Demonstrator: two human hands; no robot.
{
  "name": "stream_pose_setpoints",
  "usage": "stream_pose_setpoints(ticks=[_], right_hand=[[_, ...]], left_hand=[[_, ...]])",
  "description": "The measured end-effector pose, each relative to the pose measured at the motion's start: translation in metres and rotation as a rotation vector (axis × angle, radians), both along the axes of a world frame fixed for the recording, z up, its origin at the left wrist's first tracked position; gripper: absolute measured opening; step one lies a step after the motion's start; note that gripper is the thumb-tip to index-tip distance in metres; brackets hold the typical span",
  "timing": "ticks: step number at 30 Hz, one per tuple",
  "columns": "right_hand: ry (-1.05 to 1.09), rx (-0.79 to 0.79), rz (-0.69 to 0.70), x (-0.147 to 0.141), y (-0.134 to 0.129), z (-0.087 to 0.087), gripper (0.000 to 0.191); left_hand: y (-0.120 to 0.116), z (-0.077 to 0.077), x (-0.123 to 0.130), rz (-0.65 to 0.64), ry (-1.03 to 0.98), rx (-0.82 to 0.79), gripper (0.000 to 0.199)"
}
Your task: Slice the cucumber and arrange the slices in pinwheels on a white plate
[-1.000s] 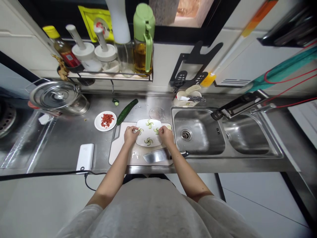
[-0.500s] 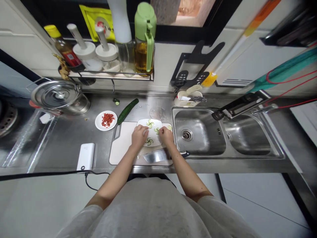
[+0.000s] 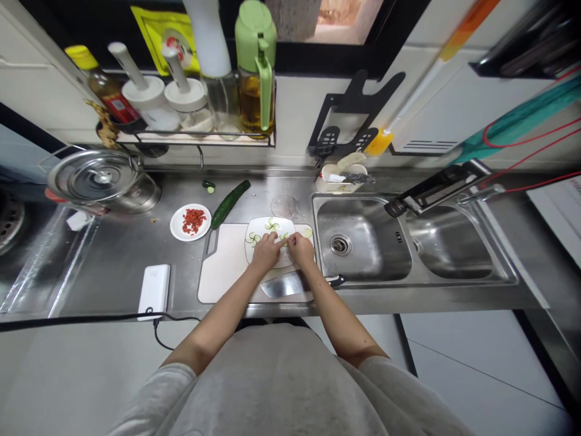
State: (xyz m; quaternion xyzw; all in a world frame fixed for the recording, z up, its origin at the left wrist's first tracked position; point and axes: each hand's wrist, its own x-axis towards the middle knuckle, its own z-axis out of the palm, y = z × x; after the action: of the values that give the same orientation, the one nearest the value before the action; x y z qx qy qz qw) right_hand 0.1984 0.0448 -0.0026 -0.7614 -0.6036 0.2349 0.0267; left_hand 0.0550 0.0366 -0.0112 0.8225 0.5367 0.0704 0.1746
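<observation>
A white squarish plate (image 3: pixel 251 227) lies on the pale cutting board (image 3: pixel 218 278), with thin cucumber slices (image 3: pixel 272 224) set out on it in pinwheel shapes. Over the plate's middle is my left hand (image 3: pixel 267 251), its thumb reaching toward the slices at the right side and its fingers apart. My right hand (image 3: pixel 301 249) is closed in a pinch at the plate's right edge, close to the left thumb. Whatever is between its fingertips is too small to make out. Below the plate lies a kitchen knife (image 3: pixel 284 284), its handle partly behind my right forearm.
Behind the board rest a cucumber (image 3: pixel 230 204) and a small plate (image 3: pixel 178 232) of red chopped pieces. A white power bank (image 3: pixel 154 289) with a cable sits left. The sink (image 3: pixel 363 242) is on the right, the lidded pot (image 3: pixel 136 194) at far left.
My left hand has moved right across the plate, uncovering a cucumber pinwheel on the left side and covering the lower one. The right hand stays at the right edge. The view has shifted slightly.
</observation>
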Motion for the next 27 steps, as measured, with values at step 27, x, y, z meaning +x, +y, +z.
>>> stream_pose_setpoints(ticks=[27], right_hand=[[0.003,-0.003,-0.012,-0.0013,-0.0005,0.0006,0.020]], left_hand=[[0.0024,-0.0046,-0.0008,0.121,-0.135,-0.020,0.038]])
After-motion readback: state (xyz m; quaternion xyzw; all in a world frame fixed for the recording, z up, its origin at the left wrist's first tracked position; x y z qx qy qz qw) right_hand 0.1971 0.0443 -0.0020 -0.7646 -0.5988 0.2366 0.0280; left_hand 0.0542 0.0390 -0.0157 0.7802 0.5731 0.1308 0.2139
